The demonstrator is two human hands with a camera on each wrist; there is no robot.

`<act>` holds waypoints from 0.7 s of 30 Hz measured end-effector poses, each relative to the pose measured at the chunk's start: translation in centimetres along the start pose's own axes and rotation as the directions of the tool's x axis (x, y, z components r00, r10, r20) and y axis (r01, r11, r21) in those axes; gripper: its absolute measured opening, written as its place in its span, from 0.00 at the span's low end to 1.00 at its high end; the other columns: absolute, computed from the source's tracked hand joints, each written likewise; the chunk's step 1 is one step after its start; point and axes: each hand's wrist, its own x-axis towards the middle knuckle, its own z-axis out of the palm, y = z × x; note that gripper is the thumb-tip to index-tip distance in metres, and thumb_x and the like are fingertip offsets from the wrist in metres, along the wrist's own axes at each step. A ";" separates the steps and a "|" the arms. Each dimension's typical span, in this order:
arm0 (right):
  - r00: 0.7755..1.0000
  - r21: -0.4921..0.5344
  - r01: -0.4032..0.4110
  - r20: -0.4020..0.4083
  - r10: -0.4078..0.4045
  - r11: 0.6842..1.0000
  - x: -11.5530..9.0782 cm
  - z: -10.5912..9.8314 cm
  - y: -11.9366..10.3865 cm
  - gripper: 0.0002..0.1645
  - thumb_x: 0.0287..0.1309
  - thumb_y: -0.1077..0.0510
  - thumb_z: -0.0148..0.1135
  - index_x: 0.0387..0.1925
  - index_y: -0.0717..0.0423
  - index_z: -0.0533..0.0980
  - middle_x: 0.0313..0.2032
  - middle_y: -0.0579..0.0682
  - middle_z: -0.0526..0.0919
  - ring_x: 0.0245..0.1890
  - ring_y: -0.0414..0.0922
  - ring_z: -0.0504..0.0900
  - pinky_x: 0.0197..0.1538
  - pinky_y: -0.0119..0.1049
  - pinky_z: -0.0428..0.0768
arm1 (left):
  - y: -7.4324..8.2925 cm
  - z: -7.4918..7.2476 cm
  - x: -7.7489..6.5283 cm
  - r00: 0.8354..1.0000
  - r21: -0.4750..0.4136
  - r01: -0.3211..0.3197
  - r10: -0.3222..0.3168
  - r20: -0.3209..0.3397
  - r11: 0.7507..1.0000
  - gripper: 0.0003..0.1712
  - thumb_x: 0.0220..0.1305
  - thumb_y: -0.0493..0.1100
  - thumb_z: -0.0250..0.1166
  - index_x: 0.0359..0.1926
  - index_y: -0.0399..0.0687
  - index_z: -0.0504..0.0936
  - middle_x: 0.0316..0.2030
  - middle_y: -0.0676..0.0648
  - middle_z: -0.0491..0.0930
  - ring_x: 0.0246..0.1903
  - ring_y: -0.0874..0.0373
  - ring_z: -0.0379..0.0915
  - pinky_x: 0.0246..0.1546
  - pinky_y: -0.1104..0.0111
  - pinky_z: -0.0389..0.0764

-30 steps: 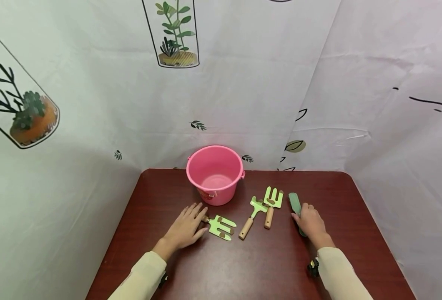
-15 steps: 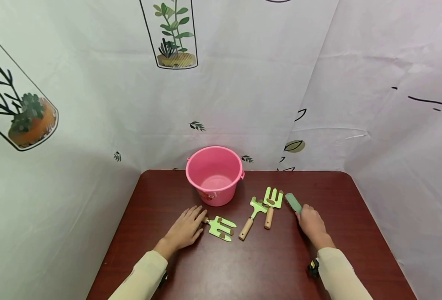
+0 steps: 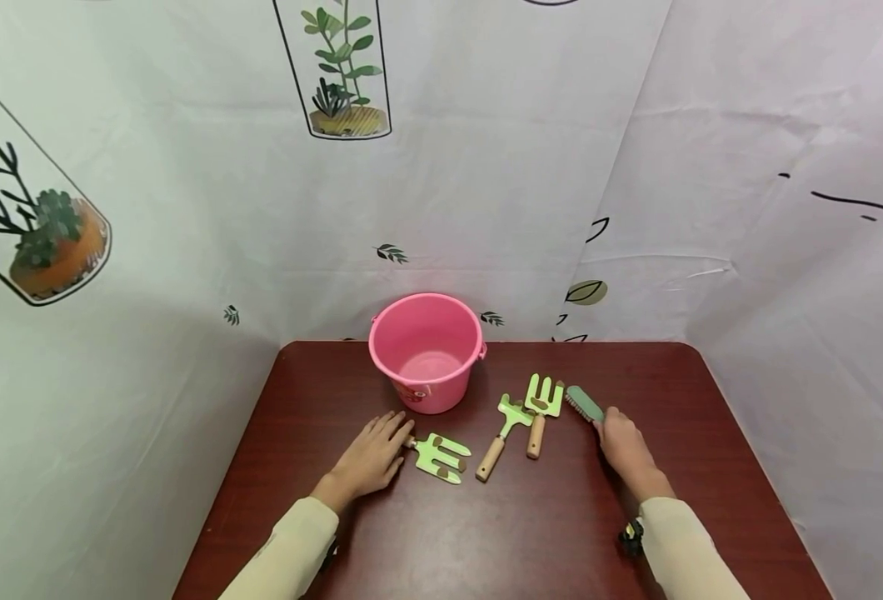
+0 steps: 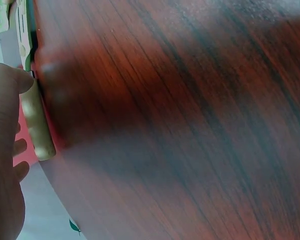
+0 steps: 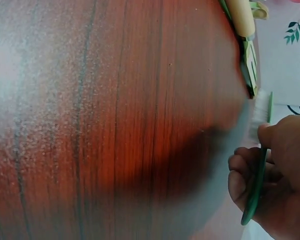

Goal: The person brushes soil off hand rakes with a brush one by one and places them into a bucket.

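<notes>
My right hand (image 3: 626,446) grips a small green brush (image 3: 585,403) with pale bristles at the table's right side. Its handle runs through my curled fingers in the right wrist view, and the bristle end sticks out beyond the thumb. My left hand (image 3: 366,458) lies over the wooden handle of a light green hand fork (image 3: 441,457) lying on the table. In the left wrist view, the thumb touches the top of that wooden handle (image 4: 38,122), with fingertips on its far side. From above, the hand hides most of the handle.
Behind the tools stands a pink bucket (image 3: 430,396) near the table's back edge. A green hand rake (image 3: 500,437) and another hand fork (image 3: 537,429) lie between my hands, their heads touching or overlapping. Patterned cloth walls (image 3: 486,183) enclose the dark red table (image 3: 516,533).
The brush in my right hand has turned, its bristle end swinging left toward the forks. My left thumb has drawn closer to the fingers; the tools on the table stay put.
</notes>
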 end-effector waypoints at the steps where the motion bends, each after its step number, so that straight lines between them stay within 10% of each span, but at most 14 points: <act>1: 1.000 0.004 0.004 -0.005 -0.004 1.000 0.0 -0.1 0.0 0.15 0.73 0.61 0.55 0.39 0.73 0.66 0.29 0.65 0.75 0.32 0.66 0.81 0.35 0.59 0.80 | 0.0 0.1 0.0 1.000 -0.002 -0.002 0.002 0.002 1.000 0.36 0.68 0.47 0.66 0.73 0.41 0.69 0.70 0.35 0.70 0.70 0.38 0.68 0.69 0.46 0.70; 21: 0.995 0.075 0.073 -0.074 -0.068 0.995 -0.8 -0.9 -0.2 0.13 0.72 0.63 0.57 0.46 0.73 0.70 0.36 0.68 0.81 0.39 0.66 0.83 0.41 0.61 0.80 | -0.1 1.4 0.4 0.999 0.033 -0.011 0.009 0.043 0.999 0.27 0.74 0.44 0.59 0.70 0.40 0.73 0.67 0.38 0.75 0.69 0.41 0.69 0.70 0.45 0.67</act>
